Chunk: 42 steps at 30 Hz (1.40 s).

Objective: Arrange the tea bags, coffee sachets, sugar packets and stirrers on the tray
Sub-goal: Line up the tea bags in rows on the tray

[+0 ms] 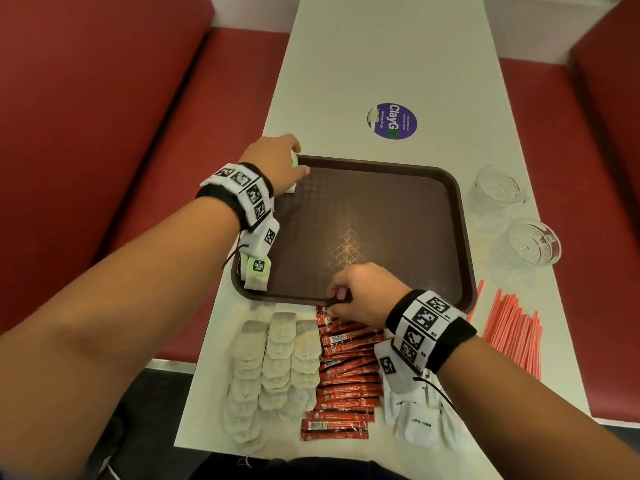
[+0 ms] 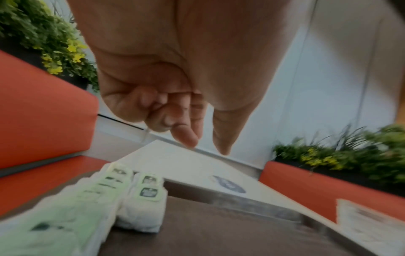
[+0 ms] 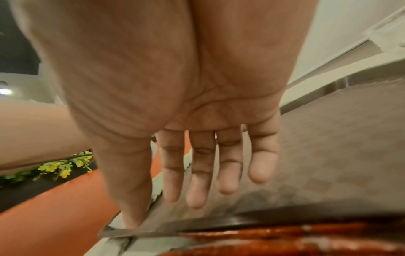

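Head view: my left hand (image 1: 277,161) sits at the brown tray's (image 1: 460,216) far left corner, over the tea bags (image 1: 258,271) lined along its left edge. My right hand (image 1: 356,292) is at the near rim. Tea bag pile (image 1: 273,368), coffee sachets (image 1: 346,375), sugar packets (image 1: 419,424) and stirrers (image 1: 516,330) lie on the tabletop (image 1: 381,57).

Left wrist view: fingers (image 2: 186,136) loosely curled, holding nothing.

Right wrist view: fingers (image 3: 197,190) straight, thumb touching the rim.
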Each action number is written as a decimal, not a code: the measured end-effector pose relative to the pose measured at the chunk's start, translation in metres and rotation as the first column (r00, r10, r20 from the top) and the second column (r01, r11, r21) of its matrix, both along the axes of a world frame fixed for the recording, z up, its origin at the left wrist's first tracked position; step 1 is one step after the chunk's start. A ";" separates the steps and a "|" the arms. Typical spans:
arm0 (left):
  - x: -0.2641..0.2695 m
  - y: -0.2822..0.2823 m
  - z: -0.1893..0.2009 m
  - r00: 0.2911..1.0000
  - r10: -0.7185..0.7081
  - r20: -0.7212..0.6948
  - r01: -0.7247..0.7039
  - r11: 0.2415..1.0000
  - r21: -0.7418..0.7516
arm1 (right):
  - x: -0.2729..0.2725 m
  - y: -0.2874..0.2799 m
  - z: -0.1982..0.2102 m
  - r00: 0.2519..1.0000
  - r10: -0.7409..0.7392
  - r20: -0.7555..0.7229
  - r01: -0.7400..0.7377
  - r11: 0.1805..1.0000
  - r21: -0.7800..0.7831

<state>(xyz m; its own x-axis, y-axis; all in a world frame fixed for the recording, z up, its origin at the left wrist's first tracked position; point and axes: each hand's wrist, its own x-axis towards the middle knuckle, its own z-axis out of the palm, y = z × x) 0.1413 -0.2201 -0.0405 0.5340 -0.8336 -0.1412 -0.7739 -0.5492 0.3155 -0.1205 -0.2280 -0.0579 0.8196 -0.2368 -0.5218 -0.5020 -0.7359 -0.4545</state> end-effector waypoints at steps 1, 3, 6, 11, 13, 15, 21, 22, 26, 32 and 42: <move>-0.010 0.015 0.007 0.998 -0.051 -0.038 0.050 0.998 -0.022 | 0.001 0.004 0.001 0.999 0.020 0.030 -0.020 1.000 0.012; -0.033 0.049 0.016 0.976 -0.178 -0.122 0.176 0.984 -0.024 | 0.003 0.014 0.002 0.994 0.073 0.086 -0.076 0.997 0.031; -0.063 0.105 0.014 0.923 -0.297 -0.246 0.318 0.947 0.048 | 0.005 0.028 0.001 0.979 0.177 0.106 -0.183 0.982 0.048; -0.092 0.169 -0.009 0.859 -0.347 -0.377 0.434 0.883 0.176 | 0.005 0.047 0.003 0.941 0.338 -0.002 -0.337 0.939 -0.066; -0.099 0.180 -0.017 0.868 -0.350 -0.353 0.434 0.880 0.192 | 0.004 0.050 0.003 0.935 0.354 -0.010 -0.353 0.931 -0.094; -0.102 0.188 -0.023 0.890 -0.325 -0.319 0.399 0.894 0.203 | 0.004 0.051 0.002 0.936 0.353 -0.004 -0.351 0.931 -0.097; -0.099 0.194 -0.029 0.921 -0.271 -0.279 0.328 0.926 0.185 | 0.003 0.050 -0.003 0.956 0.289 0.061 -0.283 0.955 -0.088; -0.099 0.194 -0.028 0.927 -0.271 -0.259 0.321 0.931 0.173 | 0.003 0.049 -0.004 0.962 0.261 0.086 -0.254 0.964 -0.081; -0.098 0.191 -0.027 0.939 -0.279 -0.200 0.307 0.944 0.124 | 0.003 0.048 -0.001 0.971 0.155 0.182 -0.154 0.988 -0.023; -0.089 0.177 -0.008 0.950 -0.282 -0.132 0.284 0.959 -0.001 | 0.006 0.040 0.003 0.929 -0.163 0.332 0.119 0.981 0.151; -0.077 0.158 0.025 0.942 -0.324 -0.094 0.278 0.903 -0.327 | 0.027 0.023 0.002 0.875 -0.167 0.454 0.120 0.984 0.130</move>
<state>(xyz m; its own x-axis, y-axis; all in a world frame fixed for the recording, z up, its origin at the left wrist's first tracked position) 0.0639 -0.0618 -0.0156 0.2443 -0.9655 0.0902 -0.8211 -0.1565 0.5489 -0.0939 -0.2046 -0.0561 0.9333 -0.3388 -0.1190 -0.3151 -0.6137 -0.7239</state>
